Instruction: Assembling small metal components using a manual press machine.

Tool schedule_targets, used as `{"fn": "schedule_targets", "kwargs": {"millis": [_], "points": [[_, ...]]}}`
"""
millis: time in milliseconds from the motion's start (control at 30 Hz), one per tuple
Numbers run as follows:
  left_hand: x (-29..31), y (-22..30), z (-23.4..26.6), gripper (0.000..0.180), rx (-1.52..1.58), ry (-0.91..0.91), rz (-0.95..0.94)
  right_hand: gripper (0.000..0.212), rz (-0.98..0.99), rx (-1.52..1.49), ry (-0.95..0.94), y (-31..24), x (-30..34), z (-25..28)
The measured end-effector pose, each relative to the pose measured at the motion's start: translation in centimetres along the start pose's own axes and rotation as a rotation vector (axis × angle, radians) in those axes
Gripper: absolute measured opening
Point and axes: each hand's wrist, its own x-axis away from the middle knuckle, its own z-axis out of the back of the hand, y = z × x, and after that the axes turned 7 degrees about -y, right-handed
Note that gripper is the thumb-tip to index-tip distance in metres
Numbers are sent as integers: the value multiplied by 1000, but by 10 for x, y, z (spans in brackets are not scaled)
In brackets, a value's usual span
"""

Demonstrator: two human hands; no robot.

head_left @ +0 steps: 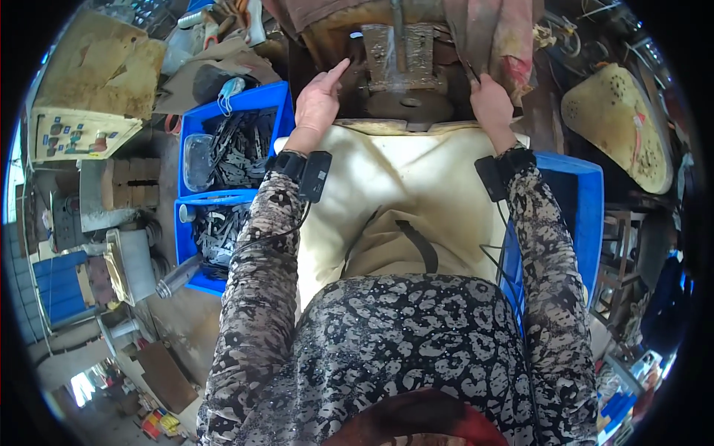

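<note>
Left hand [318,102] at the counter's [361,126] front edge, left end: index finger stretched forward, others curled; palm hidden, cannot tell if it holds anything. Right hand [491,110] closed-looking near the right end, beside hanging cloth [485,33]; dark sliver [471,72] at its fingertips, grip unclear. Between hands, behind front edge: round plate [428,113], rough block [378,63] beyond.

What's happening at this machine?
One person is working bare-handed at a grimy metal machine. The left hand is at its left side, a finger extended; any grip there is unclear. The right hand, by a hanging cloth, seems to pinch something thin and dark. Two blue bins of dark strips stand to the left.
</note>
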Motion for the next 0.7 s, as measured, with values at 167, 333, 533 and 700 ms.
{"fn": "schedule_targets", "kwargs": {"millis": [167, 333, 533, 700], "points": [[0, -3, -3, 48, -54, 14, -55, 26, -8, -30, -17, -1, 3, 5], [1, -5, -3, 39, -27, 38, -19, 25, -25, -58, -24, -4, 3, 3], [3, -3, -5, 38, -154, 63, 69, 24, -20, -33, -27, -5, 6, 8], [4, 0, -5, 28, -186, 105, 61, 23, -19, -19, -16, -7, 8, 9]]}}
